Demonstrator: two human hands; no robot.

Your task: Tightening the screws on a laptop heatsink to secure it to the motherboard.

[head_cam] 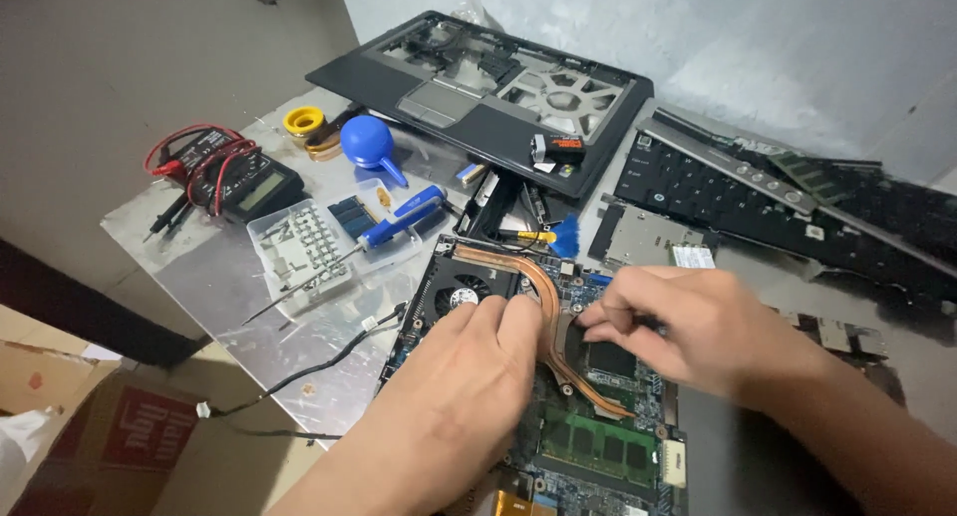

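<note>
Here I am pressing my left hand (469, 361) and right hand (688, 327), fingers (598, 322) pinching, onto the copper heat pipe (551, 307) of the motherboard (588, 426).

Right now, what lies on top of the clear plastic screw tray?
A blue-handled screwdriver lies across the clear plastic screw tray, beside dark memory chips. Compartment contents are too small to identify.
</note>
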